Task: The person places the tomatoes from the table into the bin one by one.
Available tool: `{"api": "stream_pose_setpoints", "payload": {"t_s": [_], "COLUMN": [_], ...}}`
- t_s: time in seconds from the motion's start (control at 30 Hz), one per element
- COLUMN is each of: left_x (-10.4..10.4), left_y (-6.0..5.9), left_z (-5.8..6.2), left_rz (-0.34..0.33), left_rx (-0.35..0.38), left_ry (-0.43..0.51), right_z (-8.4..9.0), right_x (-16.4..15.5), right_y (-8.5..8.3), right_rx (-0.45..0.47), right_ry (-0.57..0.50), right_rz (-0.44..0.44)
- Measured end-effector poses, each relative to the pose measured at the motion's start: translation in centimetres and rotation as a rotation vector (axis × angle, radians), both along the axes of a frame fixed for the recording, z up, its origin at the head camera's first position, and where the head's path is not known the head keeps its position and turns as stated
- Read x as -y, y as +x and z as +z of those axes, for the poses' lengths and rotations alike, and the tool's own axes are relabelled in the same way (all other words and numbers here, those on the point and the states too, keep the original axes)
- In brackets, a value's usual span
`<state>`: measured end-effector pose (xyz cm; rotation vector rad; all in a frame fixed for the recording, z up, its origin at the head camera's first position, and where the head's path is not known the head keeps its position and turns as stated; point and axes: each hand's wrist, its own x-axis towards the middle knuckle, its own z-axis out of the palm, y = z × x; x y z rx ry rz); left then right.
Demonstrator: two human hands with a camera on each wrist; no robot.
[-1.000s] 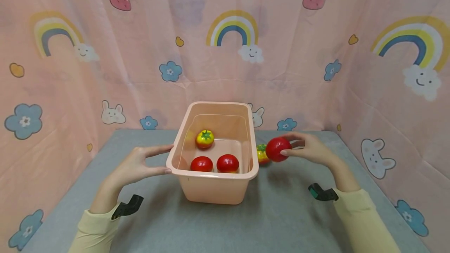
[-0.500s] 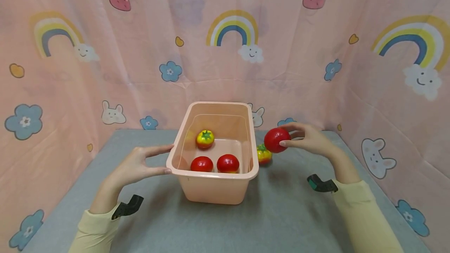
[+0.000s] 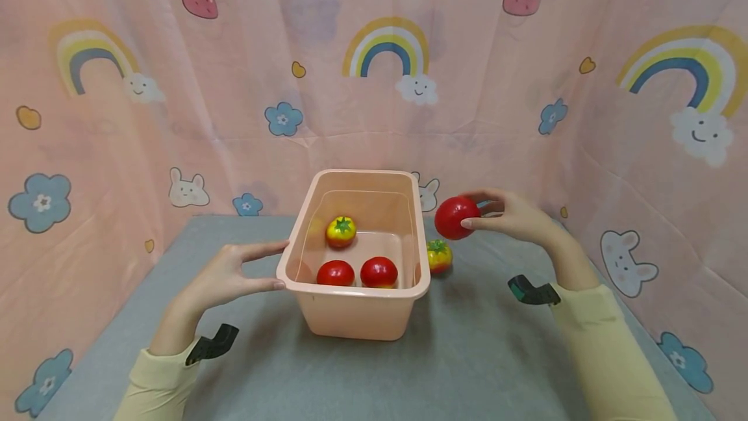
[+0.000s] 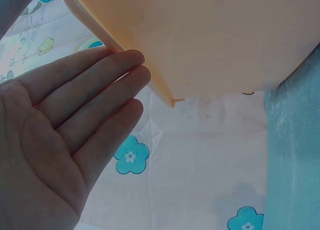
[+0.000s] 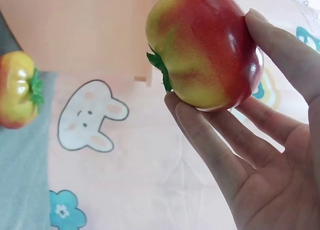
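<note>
My right hand (image 3: 514, 216) pinches a red-and-yellow tomato (image 3: 457, 217) between thumb and fingers, raised above the table to the right of the peach plastic bin (image 3: 356, 314). Its green leafy stem (image 5: 159, 68) points toward the bin side in the right wrist view. With nearly straight fingers and thumb, my left hand (image 3: 224, 275) touches the bin's left rim; the left wrist view has the fingertips (image 4: 132, 58) at that rim. Inside the bin lie two tomatoes red side up, a left one (image 3: 336, 273) and a right one (image 3: 378, 272), plus a yellow-green tomato (image 3: 341, 232) farther back.
Another yellow-and-red tomato (image 3: 439, 257) stands on the grey table (image 3: 479, 356), close against the bin's right side and partly hidden by it. A pink printed curtain (image 3: 374, 128) rises behind the table and along both sides.
My right hand has lifted the tomato upward and slightly left, uncovering more of the tomato beside the bin. The left hand and the bin have stayed put.
</note>
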<state>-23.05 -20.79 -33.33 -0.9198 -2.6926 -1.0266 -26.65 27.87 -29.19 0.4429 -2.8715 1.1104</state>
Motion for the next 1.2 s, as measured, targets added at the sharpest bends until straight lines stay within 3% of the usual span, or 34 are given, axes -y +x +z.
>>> {"api": "stream_pose_setpoints", "payload": {"t_s": [0.57,1.2], "left_x": [0.0,0.1], "left_y": [0.0,-0.1], "left_z": [0.0,-0.1], "left_rz": [-0.005,-0.015], "left_rx": [0.003,0.007], "left_ry": [0.005,0.023], "right_z": [2.7,4.8], "right_x": [1.9,4.9], "right_y": [-0.9,-2.4], "right_rx": [-0.040,-0.058], "right_ry": [0.001,0.015], "right_rz": [0.082,0.108]}}
